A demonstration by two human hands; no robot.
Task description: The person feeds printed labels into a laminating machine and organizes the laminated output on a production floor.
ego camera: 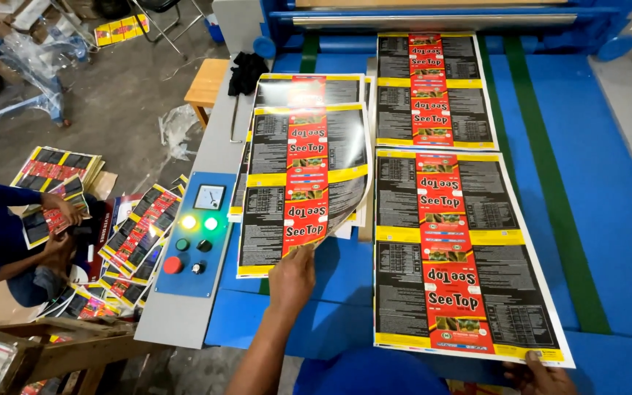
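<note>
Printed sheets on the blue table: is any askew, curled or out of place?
Yes. The sheet lifted by the left hand curls up at its right edge, above the stack. The sheet under the right hand lies slightly rotated against the sheet further up.

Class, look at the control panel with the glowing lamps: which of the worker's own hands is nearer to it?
Left. The left hand lifts a printed sheet just right of the control panel; the right hand is far off, at the flat sheet's near right corner.

I see a dusty grey concrete floor (118, 95) at left, a small wooden stool (206, 82), crumpled plastic wrap (175, 126), and a wooden frame (60, 347) nearby
</note>
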